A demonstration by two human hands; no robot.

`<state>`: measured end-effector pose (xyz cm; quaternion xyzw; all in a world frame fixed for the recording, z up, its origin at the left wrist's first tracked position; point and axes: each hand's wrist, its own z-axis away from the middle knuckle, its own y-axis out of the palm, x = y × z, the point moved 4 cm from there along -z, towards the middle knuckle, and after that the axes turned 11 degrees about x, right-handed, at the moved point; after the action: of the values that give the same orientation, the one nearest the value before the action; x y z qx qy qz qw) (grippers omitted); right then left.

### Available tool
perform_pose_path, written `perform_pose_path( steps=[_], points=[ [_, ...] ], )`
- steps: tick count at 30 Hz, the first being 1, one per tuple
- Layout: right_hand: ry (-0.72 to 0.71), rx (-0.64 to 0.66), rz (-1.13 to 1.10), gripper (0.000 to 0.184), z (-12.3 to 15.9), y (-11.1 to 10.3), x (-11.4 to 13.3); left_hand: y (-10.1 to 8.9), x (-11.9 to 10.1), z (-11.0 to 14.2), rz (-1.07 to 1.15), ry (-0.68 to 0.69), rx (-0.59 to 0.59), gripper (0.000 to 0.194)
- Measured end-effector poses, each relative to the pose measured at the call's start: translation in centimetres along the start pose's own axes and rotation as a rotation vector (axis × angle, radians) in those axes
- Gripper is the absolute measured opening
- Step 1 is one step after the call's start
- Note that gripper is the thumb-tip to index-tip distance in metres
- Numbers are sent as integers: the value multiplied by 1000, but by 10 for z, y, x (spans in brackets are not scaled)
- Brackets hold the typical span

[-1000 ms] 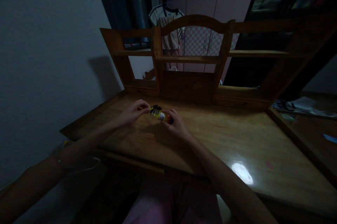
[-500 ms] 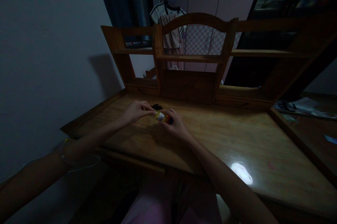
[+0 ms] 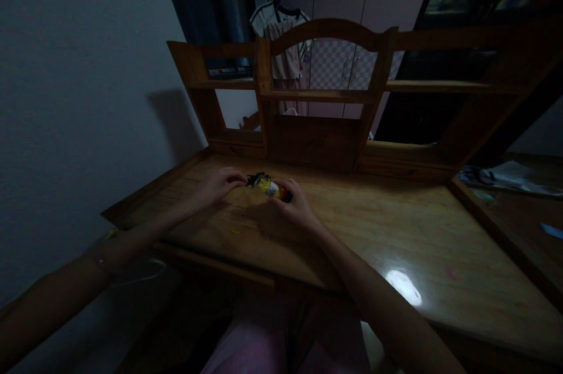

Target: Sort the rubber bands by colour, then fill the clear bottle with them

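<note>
My right hand [image 3: 294,203] is wrapped around a small tube-shaped container [image 3: 272,189] with a white label. Yellow shows at the container's left end, red and black at the end inside my palm. My left hand [image 3: 226,185] is just left of it, thumb and fingertips pinched together; whatever they hold is too small to make out. Beside those fingertips lies a pile of thin black strands [image 3: 257,178], partly behind the container. A loose yellow band [image 3: 234,230] rests on the desk nearer to me, with a few fainter bits around it.
The wooden desk [image 3: 352,227] carries a shelf unit [image 3: 316,97] along its back edge. A pale wall [image 3: 88,69] borders the left side. Papers [image 3: 505,174] lie on a surface beyond the right edge. Clothes [image 3: 284,51] hang behind the shelves.
My left hand has drawn back leftward from the container's end, so a gap now separates them. More of the black pile and the container's yellow end shows. My right hand has barely moved.
</note>
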<state>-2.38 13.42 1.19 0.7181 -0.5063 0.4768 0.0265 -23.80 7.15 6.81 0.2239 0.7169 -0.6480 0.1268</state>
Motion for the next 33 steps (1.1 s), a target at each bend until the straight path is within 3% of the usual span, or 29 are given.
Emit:
perform_pose_path(
  steps=[4,7,13,18,21,28,33],
  points=[
    [18,-30,5,43,0,0,-7,35,19,6,-102,206,296,25],
    [17,-29,6,43,0,-1,-8,50,28,8,-119,214,376,23],
    [35,-29,15,42,0,-2,-8,47,29,16,-173,185,376,21],
    [38,-24,11,42,-1,-3,-6,40,15,50,-156,188,471,23],
    [33,-7,8,42,-1,-2,-5,45,12,69,-157,205,490,22],
    [28,25,23,42,1,-1,-4,67,21,80,-99,154,334,18],
    [73,10,21,42,0,-2,-7,71,-9,76,5,143,300,19]
  ],
)
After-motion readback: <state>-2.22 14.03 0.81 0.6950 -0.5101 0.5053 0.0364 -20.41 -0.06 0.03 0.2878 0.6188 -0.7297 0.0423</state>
